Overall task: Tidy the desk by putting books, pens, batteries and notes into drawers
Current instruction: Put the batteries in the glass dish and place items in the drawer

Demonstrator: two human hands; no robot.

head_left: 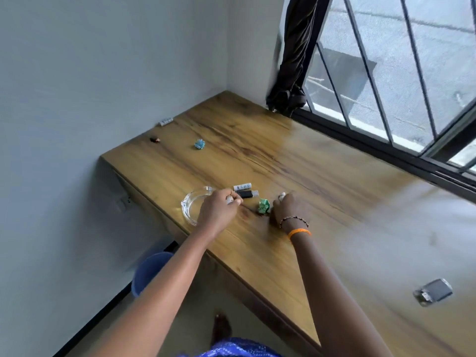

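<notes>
reaching across the wooden desk (296, 161), both hands are gathering small batteries. going left to right: a glass ashtray (192, 204) sits at the desk's near edge, partly under the left hand (219, 210), whose fingers curl round a small pale battery at its tips. just past them lie a white battery (242, 187) and a black battery (246, 194), side by side and touching nothing. a crumpled green note (264, 206) lies between the hands. the right hand (287, 208) is clenched round another pale battery, its end peeking out above the knuckles.

risk, as i judge it: taking a 2nd battery into an already full grip could let 1 slip and roll off the near edge, or knock the ashtray.
</notes>
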